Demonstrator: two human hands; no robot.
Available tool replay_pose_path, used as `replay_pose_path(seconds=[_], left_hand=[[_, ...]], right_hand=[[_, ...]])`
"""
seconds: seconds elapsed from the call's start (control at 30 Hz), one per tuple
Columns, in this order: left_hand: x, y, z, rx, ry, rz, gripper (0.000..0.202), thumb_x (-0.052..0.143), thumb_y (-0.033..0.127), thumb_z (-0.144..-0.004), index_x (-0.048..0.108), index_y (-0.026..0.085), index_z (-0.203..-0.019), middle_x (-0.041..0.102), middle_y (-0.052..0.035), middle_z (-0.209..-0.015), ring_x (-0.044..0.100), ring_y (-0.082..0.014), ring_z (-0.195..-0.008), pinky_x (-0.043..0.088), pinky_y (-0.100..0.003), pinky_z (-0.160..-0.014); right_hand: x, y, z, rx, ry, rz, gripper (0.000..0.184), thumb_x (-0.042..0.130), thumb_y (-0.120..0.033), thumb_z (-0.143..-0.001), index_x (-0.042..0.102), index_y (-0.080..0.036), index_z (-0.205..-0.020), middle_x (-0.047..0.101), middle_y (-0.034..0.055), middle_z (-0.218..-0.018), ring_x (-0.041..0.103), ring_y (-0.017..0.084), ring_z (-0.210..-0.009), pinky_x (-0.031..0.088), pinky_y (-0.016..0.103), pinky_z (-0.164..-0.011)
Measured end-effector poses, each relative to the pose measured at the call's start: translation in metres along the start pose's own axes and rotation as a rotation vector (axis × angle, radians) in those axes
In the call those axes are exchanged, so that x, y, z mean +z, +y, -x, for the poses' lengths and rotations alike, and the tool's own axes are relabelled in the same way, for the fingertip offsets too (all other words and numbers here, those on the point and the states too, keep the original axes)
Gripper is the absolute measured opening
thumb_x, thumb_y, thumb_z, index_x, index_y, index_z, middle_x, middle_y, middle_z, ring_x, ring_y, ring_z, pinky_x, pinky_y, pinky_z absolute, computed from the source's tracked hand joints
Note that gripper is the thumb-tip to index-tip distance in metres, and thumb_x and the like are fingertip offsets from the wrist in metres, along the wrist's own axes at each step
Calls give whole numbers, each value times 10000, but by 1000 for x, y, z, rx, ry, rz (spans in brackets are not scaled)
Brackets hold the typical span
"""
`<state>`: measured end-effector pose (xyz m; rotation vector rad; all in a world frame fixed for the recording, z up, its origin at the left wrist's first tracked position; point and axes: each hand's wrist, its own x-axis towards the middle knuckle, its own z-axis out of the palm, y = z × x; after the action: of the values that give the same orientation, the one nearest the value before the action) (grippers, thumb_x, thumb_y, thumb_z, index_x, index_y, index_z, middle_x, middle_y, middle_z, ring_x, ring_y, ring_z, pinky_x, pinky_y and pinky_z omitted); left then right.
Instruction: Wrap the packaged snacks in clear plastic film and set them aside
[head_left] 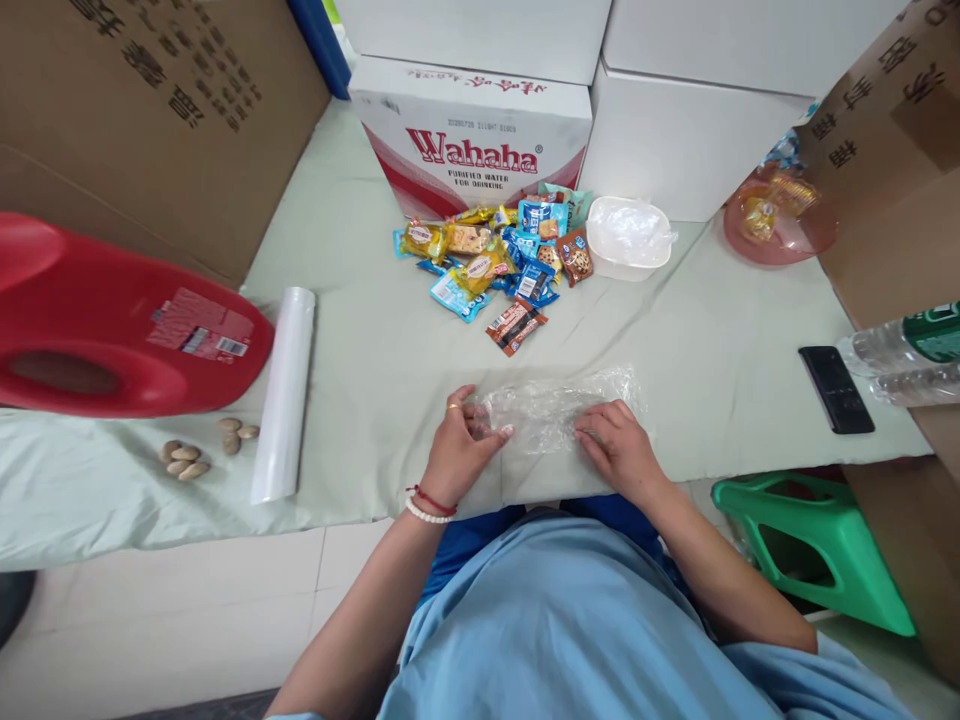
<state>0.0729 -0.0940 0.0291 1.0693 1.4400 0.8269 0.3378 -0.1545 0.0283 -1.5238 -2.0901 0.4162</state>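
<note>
A crinkled clear plastic bag (540,408) lies stretched out on the cloth in front of me. At its left end, my left hand (463,445) has thumb and fingers curled on the film. My right hand (619,445) pinches the bag's near right part, its fingers bent together. Just beyond the bag lies a pile of wrapped snacks (484,268), with one brown packet (516,326) closest to it. To the right of that pile stands a white plastic bowl (628,262) with clear film inside.
On the left are a red jug (135,330), a white plastic roll (285,395) and several brown nuts (184,460). Boxes (480,140) wall off the back. Rightward sit a pink bowl (780,235), a black phone (836,390), bottles (892,347) and a green stool (817,550).
</note>
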Motion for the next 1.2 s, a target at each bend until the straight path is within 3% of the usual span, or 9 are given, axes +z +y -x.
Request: replay_pose_path(seconds=[0.1,0.2,0.43,0.57,0.8,0.93,1.0,1.07,1.2], left_hand=[[2,0,2,-30,-50,34,796,863,338,-618,523,185,-1321,681,-9,-958,669,-156,-772,542,-303,-747],[4,0,0,-28,-55,150,611,825,347,-633,583,180,-1168,676,-2,-878,664,-155,-769,525,-293,-749],[8,1,-3,-5,15,226,487,804,378,-632,624,182,-1040,660,-9,-873,636,-146,-758,504,-286,-748],[6,2,-7,28,-10,224,505,804,358,-626,610,190,-1061,630,2,-902,616,-131,-735,497,-276,-730],[-25,5,-8,-3,-194,86,565,819,338,-621,617,191,-1128,616,-20,-1009,587,-108,-666,482,-263,-636],[-51,-1,-5,-31,-375,-67,635,784,339,-671,596,201,-1262,619,-45,-1058,570,-112,-624,501,-286,-605],[-58,-5,0,27,-311,-269,650,746,335,-699,588,182,-1310,613,-86,-1110,598,-154,-662,562,-368,-663],[-56,-8,11,188,-88,-530,644,722,306,-720,594,148,-1331,595,-152,-1193,659,-259,-854,597,-503,-826],[-31,-7,47,651,328,-823,472,629,168,-867,621,174,-1339,564,-218,-1391,516,-404,-1359,438,-654,-1142]], right_hand=[[2,-2,-3,-19,-87,29,301,695,-402,-986,714,-242,-1241,686,141,-1243,589,318,-1098,548,491,-931],[6,0,-6,22,-171,0,204,603,-363,-1034,747,-227,-1082,723,127,-1064,601,290,-981,535,451,-863],[-9,-2,-13,364,-158,-576,325,669,-534,-969,723,-229,-873,652,12,-772,552,163,-682,441,296,-649],[-27,-3,-23,543,-64,-801,376,772,-586,-860,711,-216,-833,634,-15,-750,538,140,-697,441,273,-680],[-67,22,-55,677,-65,-883,459,851,-618,-741,624,-224,-809,662,-5,-784,599,145,-699,526,271,-632],[-82,39,-88,644,-259,-730,385,832,-535,-775,600,-228,-793,599,-42,-590,472,99,-466,353,223,-441],[-80,46,-106,606,-345,-658,327,817,-479,-785,611,-225,-770,582,-47,-548,432,88,-429,314,227,-424],[-71,50,-123,569,-414,-597,274,797,-426,-790,616,-226,-739,585,-43,-529,434,91,-419,313,237,-427],[-45,49,-148,491,-553,-494,185,747,-332,-800,620,-231,-713,600,-36,-511,450,105,-411,328,255,-443]])
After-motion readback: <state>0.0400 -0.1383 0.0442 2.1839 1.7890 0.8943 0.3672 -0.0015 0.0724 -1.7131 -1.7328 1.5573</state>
